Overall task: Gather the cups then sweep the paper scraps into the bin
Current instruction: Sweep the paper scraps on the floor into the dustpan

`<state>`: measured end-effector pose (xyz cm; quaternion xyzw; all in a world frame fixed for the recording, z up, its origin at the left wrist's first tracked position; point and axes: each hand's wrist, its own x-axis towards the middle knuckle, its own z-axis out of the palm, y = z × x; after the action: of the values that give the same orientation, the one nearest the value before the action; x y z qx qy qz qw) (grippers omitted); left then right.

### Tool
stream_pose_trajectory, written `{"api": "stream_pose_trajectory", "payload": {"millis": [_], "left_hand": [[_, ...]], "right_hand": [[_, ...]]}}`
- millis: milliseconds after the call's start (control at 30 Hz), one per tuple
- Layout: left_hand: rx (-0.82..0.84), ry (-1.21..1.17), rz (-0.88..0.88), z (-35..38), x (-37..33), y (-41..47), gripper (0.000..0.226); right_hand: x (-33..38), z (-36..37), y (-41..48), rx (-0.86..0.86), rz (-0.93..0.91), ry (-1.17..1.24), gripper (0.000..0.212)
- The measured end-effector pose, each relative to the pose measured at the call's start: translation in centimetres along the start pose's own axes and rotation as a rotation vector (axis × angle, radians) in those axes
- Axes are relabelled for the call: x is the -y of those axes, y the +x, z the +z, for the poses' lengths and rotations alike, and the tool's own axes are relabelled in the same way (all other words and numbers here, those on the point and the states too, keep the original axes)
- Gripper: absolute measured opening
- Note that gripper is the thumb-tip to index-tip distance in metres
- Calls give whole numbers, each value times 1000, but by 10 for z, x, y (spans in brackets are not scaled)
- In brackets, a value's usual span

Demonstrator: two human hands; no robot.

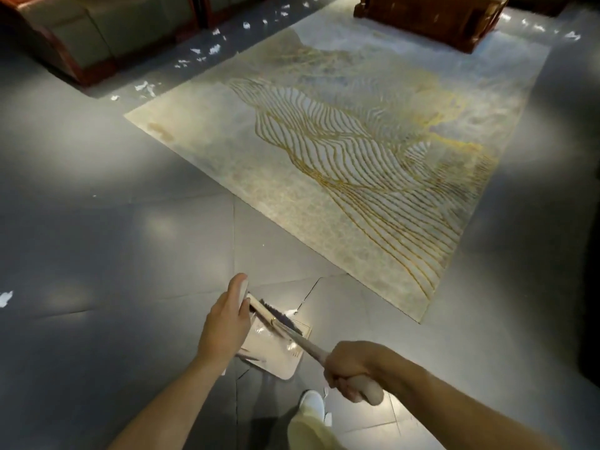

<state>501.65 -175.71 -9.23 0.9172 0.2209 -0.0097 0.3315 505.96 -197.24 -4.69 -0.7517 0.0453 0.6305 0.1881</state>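
Note:
My right hand [349, 368] grips the pale handle of a small broom [305, 344]; its dark bristles lie across a beige dustpan [276, 355] on the grey floor. My left hand [227, 323] holds the dustpan's upright handle [243, 292]. A few white paper scraps [259, 329] lie in the pan. More paper scraps [201, 55] are strewn along the floor between the sofa and the rug, some at the far right [548, 29], one at the left edge [6, 298]. No cups or bin are in view.
A large patterned rug [341, 141] with gold lines covers the middle of the floor. A sofa with red wooden trim [81, 37] stands at the back left, a dark wooden table [431, 17] at the back. My white shoe [311, 404] is below the dustpan.

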Motion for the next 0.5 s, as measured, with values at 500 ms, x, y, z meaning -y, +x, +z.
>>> {"api": "stream_pose_trajectory", "payload": {"millis": [500], "left_hand": [[-175,-39,-160,-92,61,55,41]], "right_hand": [[110,-118,-33,-112,-61,179,7]]}}
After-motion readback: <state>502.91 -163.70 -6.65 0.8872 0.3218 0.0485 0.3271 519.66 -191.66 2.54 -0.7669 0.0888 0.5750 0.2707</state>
